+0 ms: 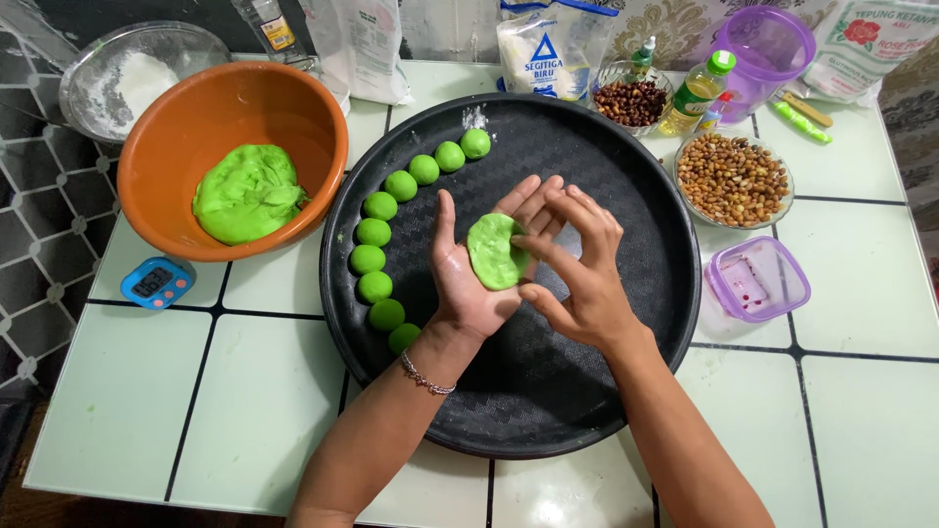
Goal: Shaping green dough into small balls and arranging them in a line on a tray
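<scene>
The left hand [476,279] is lying palm up over the middle of the black tray [606,391], fingers stretched flat and open, not curling round anything. A flattened green dough disc [496,251] is resting on that palm, covering the base of the fingers and the upper palm, with the thumb standing clear to its left side.

The right hand [577,269] is coming in from the right and hovering over the disc's right edge. Its fingertips [521,242] are touching the dough at that edge, with the thumb underneath near the heel of the left palm. The fingers are loosely bent, half open, pressing rather than clasping; they are not closing around the dough.

Nine green dough balls [372,259] are sitting in a curved row along the tray's left rim, just beside the left hand but apart from it. An orange bowl [166,166] is standing to the left of the tray, holding a big lump of green dough [247,193]. A small blue timer [158,282] is lying just below the bowl on the tiled table [127,391]. To the right of the tray, a glass dish of peanuts [732,179] and a small purple-rimmed box [758,280] are sitting well apart from both hands.
</scene>
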